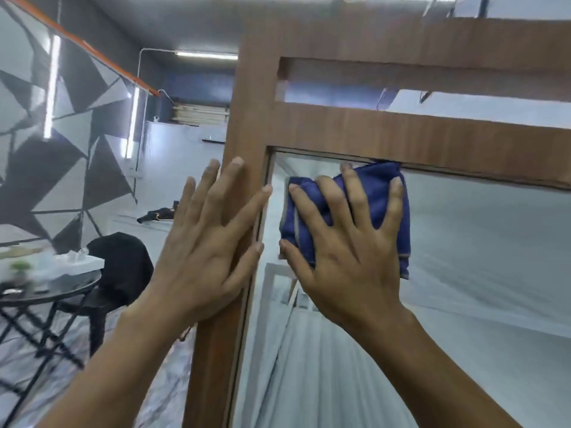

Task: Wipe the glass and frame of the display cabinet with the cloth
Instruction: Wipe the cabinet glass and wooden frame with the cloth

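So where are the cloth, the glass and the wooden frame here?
cloth (375,196): head view, bare blue fold near its top edge.
glass (479,242): head view, open pane right of the cloth.
wooden frame (401,131): head view, crossbar above the glass.

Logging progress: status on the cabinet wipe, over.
Right hand flat, pressing blue cloth on glass, upper corner. Left hand braces wooden frame. Nothing blocking.

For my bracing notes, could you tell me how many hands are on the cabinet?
2: the left hand lies flat on the wooden frame; the right hand presses the blue cloth against the glass.
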The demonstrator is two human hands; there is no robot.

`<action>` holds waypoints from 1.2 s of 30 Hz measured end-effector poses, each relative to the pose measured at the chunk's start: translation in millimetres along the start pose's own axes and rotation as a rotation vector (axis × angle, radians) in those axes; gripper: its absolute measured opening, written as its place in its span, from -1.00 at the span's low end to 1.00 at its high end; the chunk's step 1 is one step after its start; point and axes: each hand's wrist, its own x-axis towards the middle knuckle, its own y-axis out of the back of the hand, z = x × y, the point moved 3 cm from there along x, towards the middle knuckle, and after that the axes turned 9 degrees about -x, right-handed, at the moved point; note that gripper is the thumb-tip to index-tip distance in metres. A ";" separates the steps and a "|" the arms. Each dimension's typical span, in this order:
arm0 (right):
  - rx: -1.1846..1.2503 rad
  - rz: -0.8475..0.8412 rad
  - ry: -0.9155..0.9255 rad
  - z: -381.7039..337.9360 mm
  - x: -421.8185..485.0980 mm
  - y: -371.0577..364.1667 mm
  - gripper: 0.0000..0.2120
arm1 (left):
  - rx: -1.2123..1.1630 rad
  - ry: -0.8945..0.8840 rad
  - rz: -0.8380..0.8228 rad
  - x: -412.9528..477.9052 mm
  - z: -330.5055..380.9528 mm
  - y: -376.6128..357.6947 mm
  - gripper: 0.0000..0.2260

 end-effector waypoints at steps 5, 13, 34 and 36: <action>0.124 0.059 -0.110 -28.0 13.1 2.6 -0.49 | -0.269 -0.043 -0.046 2.5 -50.0 3.7 -0.44; 0.159 -0.015 -0.293 -116.3 27.1 8.2 -0.53 | -0.579 -0.104 -0.241 -25.6 -116.3 -17.4 -0.45; -0.851 -0.262 -0.260 -173.2 61.8 -2.3 -0.39 | -1.103 -0.291 -0.214 19.1 -148.8 -137.6 -0.49; -0.952 -0.296 -0.264 -174.4 63.0 -3.5 -0.37 | -1.142 -0.317 -0.195 25.1 -145.4 -154.6 -0.49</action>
